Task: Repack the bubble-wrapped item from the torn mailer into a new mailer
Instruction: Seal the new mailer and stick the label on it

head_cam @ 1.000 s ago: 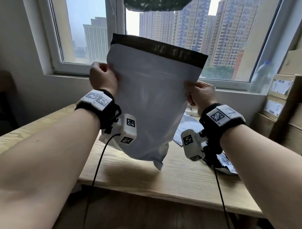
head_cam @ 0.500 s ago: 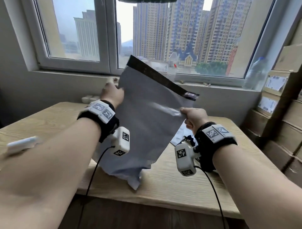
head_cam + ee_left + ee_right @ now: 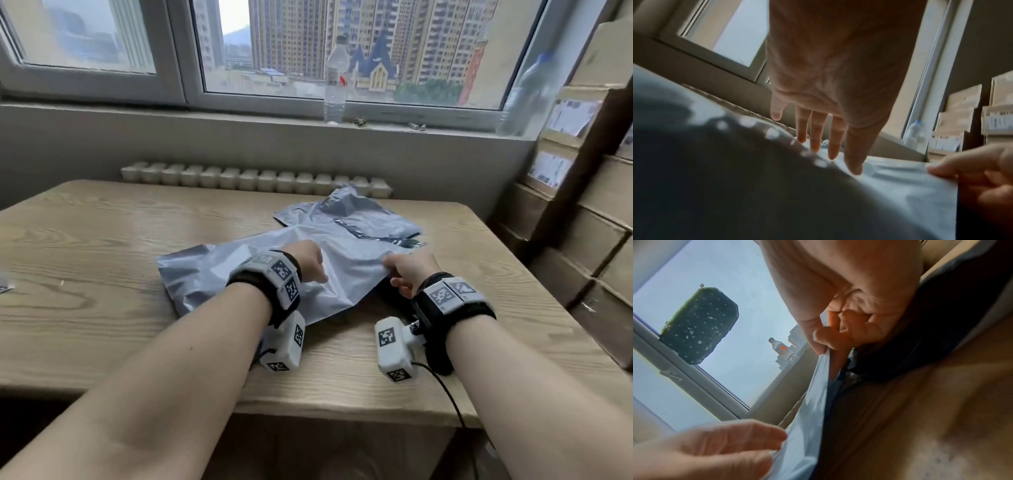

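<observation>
On a wooden table [image 3: 102, 240], the new mailer [image 3: 212, 270] lies flat under the left hand [image 3: 306, 262], whose straight, spread fingers [image 3: 817, 142] press down, apparently to steady the mailer. The right hand [image 3: 409, 270] pinches the mailer's open edge between thumb and forefinger, seemingly to fold the flap. The bubble-wrapped item is not visible; the torn mailer [image 3: 356, 219] lies just behind.

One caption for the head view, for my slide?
Right hand pinches grey mailer on wooden table; left hand rests on it.

My head camera looks down over the table [image 3: 102, 240] toward the window [image 3: 342, 51]. Both wrist cameras sit low, angled up, apparently sharing that window.
</observation>
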